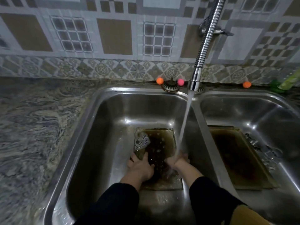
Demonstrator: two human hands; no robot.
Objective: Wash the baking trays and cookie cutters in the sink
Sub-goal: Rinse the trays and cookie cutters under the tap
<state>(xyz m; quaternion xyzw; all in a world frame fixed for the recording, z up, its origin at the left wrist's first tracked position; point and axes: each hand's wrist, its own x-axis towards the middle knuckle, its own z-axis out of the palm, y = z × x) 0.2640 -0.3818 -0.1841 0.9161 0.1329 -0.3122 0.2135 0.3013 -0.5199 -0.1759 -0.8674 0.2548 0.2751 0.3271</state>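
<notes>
1. The left hand (139, 166) lies palm down with fingers spread on the left part of a dark, stained rectangular metal baking tray (162, 143). Its fingertips reach the tray's left edge, and it grips nothing.
2. The right hand (177, 160) rests on the tray's right side, directly under the falling water. The splash blurs its fingers, so I cannot tell whether they curl over the rim or lie flat.
3. Both forearms wear black sleeves (113, 202) that enter from the bottom of the view.
4. The tray lies on the floor of the left basin of a stainless steel double sink (103, 127), holding brownish water. A patch of white soap foam (142, 140) sits in its far left corner.
5. A stream of water (185, 120) runs from a chrome flexible-hose tap (204, 46) that hangs above the divider between the basins, and lands on the right hand.
6. A second browned rectangular baking tray (240, 158) lies in the right basin, tilted toward the divider. Some wet metal items lie just beside it on the right, too blurred to name.
7. A grey marbled stone surface (35, 124) borders the sink on the left.
8. Two small orange balls (159, 80) and one small pink ball (180, 82) sit along the back ledge, below a patterned tiled wall (113, 36).
</notes>
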